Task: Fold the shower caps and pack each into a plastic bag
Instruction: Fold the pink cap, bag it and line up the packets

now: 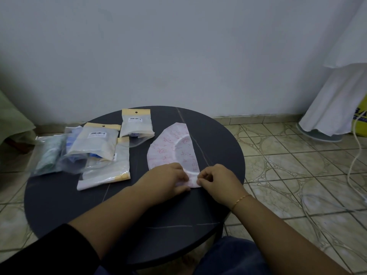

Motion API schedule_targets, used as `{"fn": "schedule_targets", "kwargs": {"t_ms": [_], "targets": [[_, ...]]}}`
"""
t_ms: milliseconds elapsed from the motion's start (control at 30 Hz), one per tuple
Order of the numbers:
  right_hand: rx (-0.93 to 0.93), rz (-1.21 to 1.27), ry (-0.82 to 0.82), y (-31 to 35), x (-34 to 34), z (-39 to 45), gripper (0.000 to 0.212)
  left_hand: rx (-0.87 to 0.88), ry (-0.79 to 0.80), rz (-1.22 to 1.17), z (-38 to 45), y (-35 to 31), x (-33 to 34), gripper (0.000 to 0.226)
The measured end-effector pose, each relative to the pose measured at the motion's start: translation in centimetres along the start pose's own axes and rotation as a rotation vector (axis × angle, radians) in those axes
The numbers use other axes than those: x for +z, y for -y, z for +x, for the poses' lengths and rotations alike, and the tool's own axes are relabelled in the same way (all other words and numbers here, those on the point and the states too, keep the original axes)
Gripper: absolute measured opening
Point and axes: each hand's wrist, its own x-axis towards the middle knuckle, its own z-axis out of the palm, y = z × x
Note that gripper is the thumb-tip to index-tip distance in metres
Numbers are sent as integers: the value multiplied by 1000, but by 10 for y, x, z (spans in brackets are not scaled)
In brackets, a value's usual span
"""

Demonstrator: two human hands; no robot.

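Shower cap (pixel 172 150) — pink-printed, folded to a half-round, laid on the round dark table (pixel 214 135); long axis runs away from the hands. Near end is pinched by both left hand (pixel 168 180) and right hand (pixel 217 180), equally close. Plastic bags (pixel 103 155) are heaped leftward — path unobstructed.

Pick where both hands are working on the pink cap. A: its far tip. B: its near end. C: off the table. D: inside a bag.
B: the left hand and right hand pinch the near end of the cap, which lies on the table.
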Motion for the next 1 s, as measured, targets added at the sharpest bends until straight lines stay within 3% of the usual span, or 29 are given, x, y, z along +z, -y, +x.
{"fn": "schedule_targets", "kwargs": {"t_ms": [233,400,700,833,1000], "targets": [[-106,-53,74,-6,-4,-4,44,97,-139,152,1,0,2,36],[-161,-124,27,-7,-3,-1,31,148,-185,146,1,2,2,48],[-57,-22,54,-7,-6,5,26,-151,58,-268,-3,0,-15,15],[-18,-129,85,-1,-5,6,34,-317,-2,-368,-2,9,-13,24],[85,-144,73,3,2,10,36,-465,-51,-354,5,13,-9,56]]}}
